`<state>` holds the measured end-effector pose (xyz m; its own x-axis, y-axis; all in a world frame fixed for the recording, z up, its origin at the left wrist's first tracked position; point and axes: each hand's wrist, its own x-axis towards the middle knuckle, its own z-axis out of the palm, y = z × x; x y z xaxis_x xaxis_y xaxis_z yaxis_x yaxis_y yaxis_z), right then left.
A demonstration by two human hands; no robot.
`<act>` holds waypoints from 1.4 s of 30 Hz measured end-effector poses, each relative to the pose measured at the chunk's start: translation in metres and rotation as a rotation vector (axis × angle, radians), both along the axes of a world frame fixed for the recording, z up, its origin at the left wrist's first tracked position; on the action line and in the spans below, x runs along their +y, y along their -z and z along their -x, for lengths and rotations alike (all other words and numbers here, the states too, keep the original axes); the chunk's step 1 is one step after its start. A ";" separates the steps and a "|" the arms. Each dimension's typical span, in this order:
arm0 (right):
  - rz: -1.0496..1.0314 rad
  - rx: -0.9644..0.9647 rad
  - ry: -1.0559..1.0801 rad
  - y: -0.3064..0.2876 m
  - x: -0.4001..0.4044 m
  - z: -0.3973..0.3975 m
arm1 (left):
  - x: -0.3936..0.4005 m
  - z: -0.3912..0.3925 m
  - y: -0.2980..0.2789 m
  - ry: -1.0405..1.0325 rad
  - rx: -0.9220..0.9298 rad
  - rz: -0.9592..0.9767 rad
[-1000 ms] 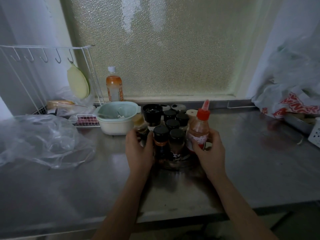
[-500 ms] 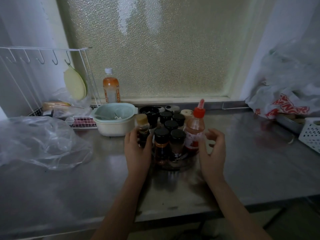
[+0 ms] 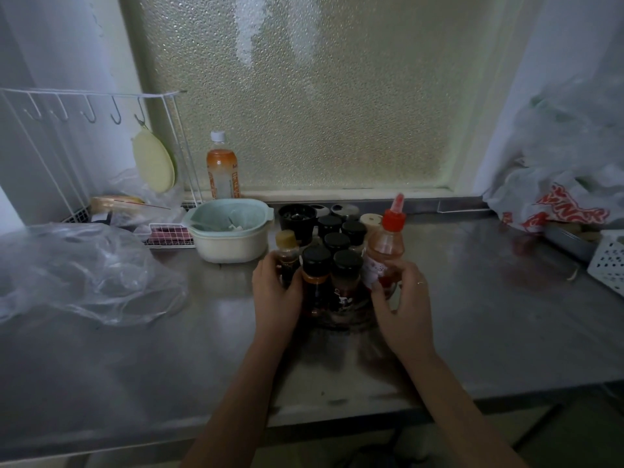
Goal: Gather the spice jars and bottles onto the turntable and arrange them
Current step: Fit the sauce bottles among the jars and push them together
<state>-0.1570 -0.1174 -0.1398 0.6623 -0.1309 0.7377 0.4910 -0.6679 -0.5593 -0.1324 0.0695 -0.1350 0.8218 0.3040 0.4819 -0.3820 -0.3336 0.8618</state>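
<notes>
Several black-capped spice jars (image 3: 346, 275) stand packed on a clear turntable (image 3: 341, 320) in the middle of the steel counter. My left hand (image 3: 275, 292) grips a small dark bottle with a tan cap (image 3: 287, 251) at the turntable's left edge. At the right edge my right hand (image 3: 403, 300) has its fingers around the lower part of a red-capped sauce bottle (image 3: 385, 244). A black cup (image 3: 297, 221) and a cream-lidded jar (image 3: 369, 219) stand behind the jars.
A pale green and white bowl (image 3: 231, 233) sits just left of the turntable. Crumpled clear plastic (image 3: 77, 275) lies at far left, below a white wire rack (image 3: 91, 153). An orange drink bottle (image 3: 222, 170) stands by the window. Plastic bags (image 3: 560, 184) and a white basket (image 3: 607, 258) occupy the right.
My right hand, open half a second ago beside the red-capped sauce bottle, has closed around its lower part. My left hand still holds the tan-capped bottle, now lower against the jars.
</notes>
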 end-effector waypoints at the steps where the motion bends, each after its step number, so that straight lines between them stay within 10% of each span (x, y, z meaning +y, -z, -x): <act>1: 0.019 0.001 0.000 0.000 0.001 0.002 | 0.000 0.001 -0.001 0.030 -0.002 0.030; 11: 0.263 0.121 -0.024 -0.002 0.017 0.002 | -0.004 0.008 -0.002 -0.019 -0.037 -0.050; 23: -0.223 0.167 0.062 -0.009 0.032 0.007 | -0.006 0.010 -0.004 -0.084 -0.082 -0.144; 28: 0.215 0.253 -0.038 -0.014 0.056 0.020 | -0.005 0.014 -0.009 -0.206 -0.178 -0.051; 36: 0.288 0.395 -0.024 -0.011 0.086 0.014 | -0.004 0.019 -0.010 -0.252 -0.288 -0.052; 42: -0.027 0.293 -0.217 -0.010 0.072 0.025 | -0.010 0.024 -0.010 -0.144 -0.304 -0.160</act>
